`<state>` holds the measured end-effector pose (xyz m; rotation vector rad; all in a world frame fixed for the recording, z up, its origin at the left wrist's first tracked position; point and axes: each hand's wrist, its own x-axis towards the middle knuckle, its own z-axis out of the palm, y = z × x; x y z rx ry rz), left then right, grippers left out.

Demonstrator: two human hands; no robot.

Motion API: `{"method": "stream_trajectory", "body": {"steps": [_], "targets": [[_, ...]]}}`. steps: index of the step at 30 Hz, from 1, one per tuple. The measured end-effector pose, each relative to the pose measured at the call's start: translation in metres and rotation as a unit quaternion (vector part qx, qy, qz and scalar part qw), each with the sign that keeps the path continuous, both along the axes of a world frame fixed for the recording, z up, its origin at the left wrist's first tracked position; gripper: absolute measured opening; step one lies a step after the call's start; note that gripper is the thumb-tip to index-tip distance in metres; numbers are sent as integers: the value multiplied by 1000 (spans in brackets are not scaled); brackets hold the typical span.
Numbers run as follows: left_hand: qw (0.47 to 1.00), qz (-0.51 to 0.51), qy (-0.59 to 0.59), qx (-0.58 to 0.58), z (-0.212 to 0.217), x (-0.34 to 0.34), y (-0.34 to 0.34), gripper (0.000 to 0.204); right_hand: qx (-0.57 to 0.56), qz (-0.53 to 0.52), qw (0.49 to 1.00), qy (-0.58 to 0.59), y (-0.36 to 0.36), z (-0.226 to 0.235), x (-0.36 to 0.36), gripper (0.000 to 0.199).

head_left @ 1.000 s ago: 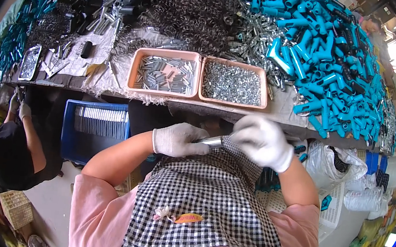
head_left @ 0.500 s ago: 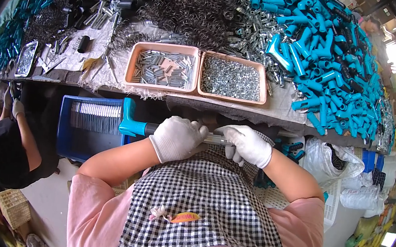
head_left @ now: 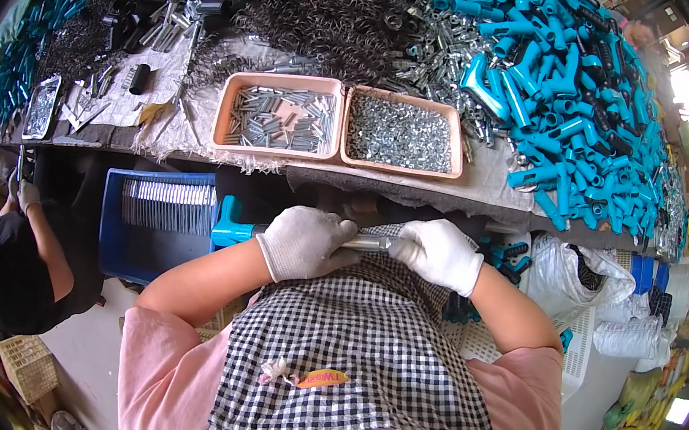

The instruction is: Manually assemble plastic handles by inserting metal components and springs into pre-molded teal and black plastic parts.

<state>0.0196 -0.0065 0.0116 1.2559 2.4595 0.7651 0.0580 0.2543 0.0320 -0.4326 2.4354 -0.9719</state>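
Observation:
My gloved left hand (head_left: 307,245) is wrapped round the middle of a teal-handled metal tool (head_left: 234,230), held level in front of my apron. Its teal crosspiece sticks out to the left of that hand. On the other side a slim metal shaft (head_left: 368,242) comes out and narrows toward my right hand. With fingers drawn together, my gloved right hand (head_left: 440,254) grips the shaft's right end. The fingertips hide the very tip, so any small part there cannot be made out.
Beyond my hands, the bench holds a tray of metal pins (head_left: 277,152), a tray of small metal pieces (head_left: 401,169), springs (head_left: 324,17) and teal handles (head_left: 571,130). A blue bin (head_left: 155,251) with metal rods stands at left. Farther left, a co-worker's gloved hand (head_left: 29,196) is busy.
The tool has turned about its length, so the teal crosspiece looks narrower, and it has shifted slightly right. My right hand has moved a little right and its fingers have regrouped at the shaft's end.

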Motion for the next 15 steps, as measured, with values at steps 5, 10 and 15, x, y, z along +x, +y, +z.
{"method": "stream_trajectory", "body": {"steps": [5,10,15], "targets": [[998,-16,-59,7,-5,-4,1,35,77,138,917,366,-5,-13,-1,47],[995,-58,-84,-13,-5,-3,3,36,97,174,925,322,-6,-8,-3,34],[984,-17,155,-81,-13,14,8,35,-192,-139,858,-457,-9,-17,-6,44]]}}
